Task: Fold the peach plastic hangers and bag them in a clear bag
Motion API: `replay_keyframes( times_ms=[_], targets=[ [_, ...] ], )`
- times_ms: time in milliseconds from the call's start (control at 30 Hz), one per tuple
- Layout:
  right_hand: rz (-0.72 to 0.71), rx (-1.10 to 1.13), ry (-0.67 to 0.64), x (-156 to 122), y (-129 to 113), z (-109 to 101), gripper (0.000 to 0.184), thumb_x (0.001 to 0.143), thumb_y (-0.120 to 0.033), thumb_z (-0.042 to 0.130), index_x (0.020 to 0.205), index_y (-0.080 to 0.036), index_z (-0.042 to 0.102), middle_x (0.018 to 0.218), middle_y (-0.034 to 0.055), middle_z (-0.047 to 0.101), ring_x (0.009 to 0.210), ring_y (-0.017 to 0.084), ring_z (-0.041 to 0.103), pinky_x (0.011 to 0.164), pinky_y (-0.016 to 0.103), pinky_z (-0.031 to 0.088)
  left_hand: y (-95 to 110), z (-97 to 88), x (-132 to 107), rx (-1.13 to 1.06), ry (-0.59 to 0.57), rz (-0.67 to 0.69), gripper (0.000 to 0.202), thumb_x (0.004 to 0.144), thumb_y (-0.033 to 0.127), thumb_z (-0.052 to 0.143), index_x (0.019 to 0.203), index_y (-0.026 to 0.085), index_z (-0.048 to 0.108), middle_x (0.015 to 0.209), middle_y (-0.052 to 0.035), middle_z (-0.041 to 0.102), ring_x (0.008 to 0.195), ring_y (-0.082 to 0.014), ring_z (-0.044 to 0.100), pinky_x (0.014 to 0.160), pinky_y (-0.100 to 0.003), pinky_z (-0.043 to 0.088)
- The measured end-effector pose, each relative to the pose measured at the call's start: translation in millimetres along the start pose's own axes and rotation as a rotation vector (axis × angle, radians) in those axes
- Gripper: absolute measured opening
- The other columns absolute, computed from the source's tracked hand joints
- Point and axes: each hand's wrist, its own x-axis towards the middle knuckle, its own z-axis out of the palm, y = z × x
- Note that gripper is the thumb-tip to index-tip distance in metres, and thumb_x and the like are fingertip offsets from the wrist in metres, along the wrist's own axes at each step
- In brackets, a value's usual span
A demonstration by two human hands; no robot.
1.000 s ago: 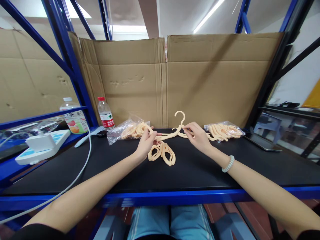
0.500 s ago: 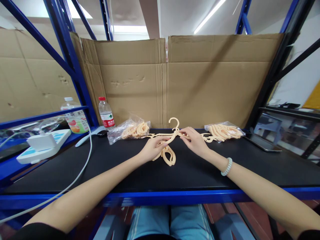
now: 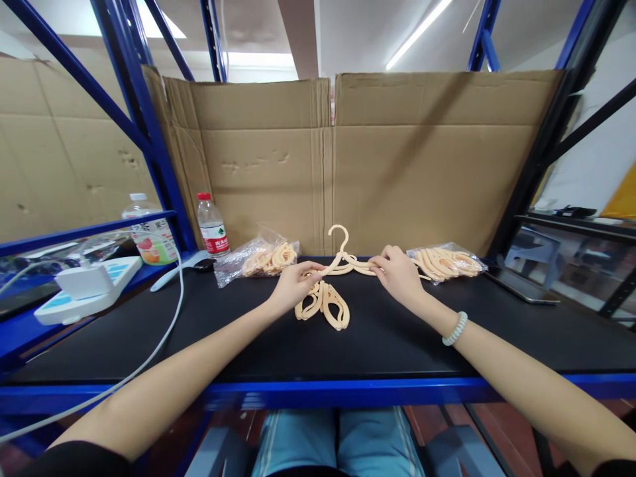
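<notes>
A peach plastic folding hanger (image 3: 345,258) is held just above the black shelf top (image 3: 238,331), hook up. My left hand (image 3: 293,286) pinches its left arm and my right hand (image 3: 400,273) grips its right arm. Below my left hand lie folded peach hangers (image 3: 325,303) on the shelf. A clear bag of hanger parts (image 3: 261,257) sits to the left behind my left hand, and another bag (image 3: 444,260) lies just right of my right hand.
A small water bottle (image 3: 212,226) and a larger drink bottle (image 3: 146,232) stand at the back left. A white device (image 3: 84,286) with a white cable (image 3: 163,331) is on the left. Cardboard (image 3: 348,159) walls the back. A dark tablet (image 3: 521,285) lies at right.
The hanger's arms have been spread and drawn back between my hands; my right hand slid outward along the right arm, and the hook shifted left.
</notes>
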Motion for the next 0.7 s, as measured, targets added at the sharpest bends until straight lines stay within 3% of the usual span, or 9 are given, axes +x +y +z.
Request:
replay_keyframes(
  times_ms=[167,333,500,700],
  targets=[
    [0.264,-0.139,-0.185,-0.1,-4.3,-6.5,0.032,0.090,-0.047,0.047,0.099,-0.021,0.064,0.069,0.0063,0.066,0.066,0.023,0.061,0.055,0.028,0.030,-2.4,-1.6,3.0,-0.154,0.079,-0.137,0.024,0.070,0.032,0.064,0.085,0.015,0.069,0.070,-0.0034,0.066,0.058,-0.0123,0.054,0.055,-0.023,0.040],
    [0.329,-0.056,-0.209,-0.6,-4.7,-8.3,0.028,0.092,-0.045,0.044,0.098,-0.024,0.061,0.080,0.0055,0.069,0.068,0.023,0.063,0.055,0.027,0.031,-7.6,-1.4,4.2,-0.346,0.112,-0.229,0.030,0.065,0.033,0.069,0.086,0.013,0.066,0.065,-0.0029,0.064,0.048,-0.0075,0.045,0.047,-0.021,0.035],
    [0.281,0.221,-0.124,-1.0,1.9,0.5,0.022,0.091,-0.038,0.047,0.093,-0.021,0.060,0.089,0.0077,0.065,0.073,0.021,0.062,0.061,0.029,0.040,-13.9,-0.4,5.3,-0.435,0.115,-0.232,0.033,0.064,0.035,0.071,0.087,0.012,0.064,0.070,-0.0052,0.066,0.049,-0.0067,0.046,0.048,-0.020,0.036],
    [0.190,0.689,-0.009,-0.9,6.4,13.3,0.013,0.086,-0.027,0.049,0.094,-0.021,0.057,0.080,0.0032,0.064,0.071,0.018,0.061,0.070,0.031,0.047,-10.9,0.3,3.8,-0.416,0.123,-0.239,0.033,0.061,0.036,0.072,0.082,0.011,0.065,0.068,-0.0046,0.065,0.049,-0.0070,0.045,0.047,-0.021,0.034]
  ],
)
